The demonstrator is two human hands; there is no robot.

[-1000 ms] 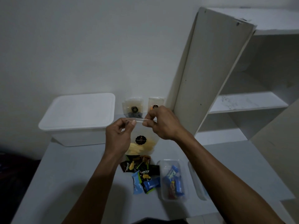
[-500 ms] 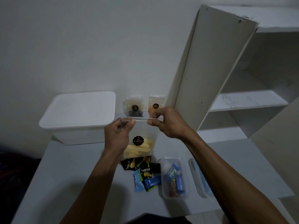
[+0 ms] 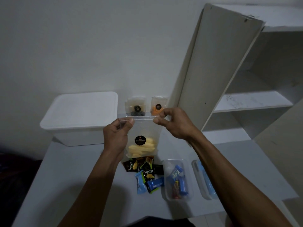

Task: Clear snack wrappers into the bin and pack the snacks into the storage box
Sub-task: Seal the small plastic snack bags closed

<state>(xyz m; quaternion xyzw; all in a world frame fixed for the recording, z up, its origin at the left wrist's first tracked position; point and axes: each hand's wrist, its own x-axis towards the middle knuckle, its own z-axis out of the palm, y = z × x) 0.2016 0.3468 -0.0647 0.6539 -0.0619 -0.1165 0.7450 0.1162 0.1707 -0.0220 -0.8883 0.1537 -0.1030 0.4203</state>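
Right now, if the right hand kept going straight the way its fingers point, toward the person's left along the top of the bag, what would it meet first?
Most likely the left hand, which pinches the other end of the clear zip bag strip that the right hand holds. Only bag lies between them. Depth looks matched, though one view cannot confirm it.

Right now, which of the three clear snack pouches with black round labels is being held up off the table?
The clear pouch of pale yellow sticks: both hands pinch its top strip. The dark-filled pouch and orange-filled pouch stand against the wall.
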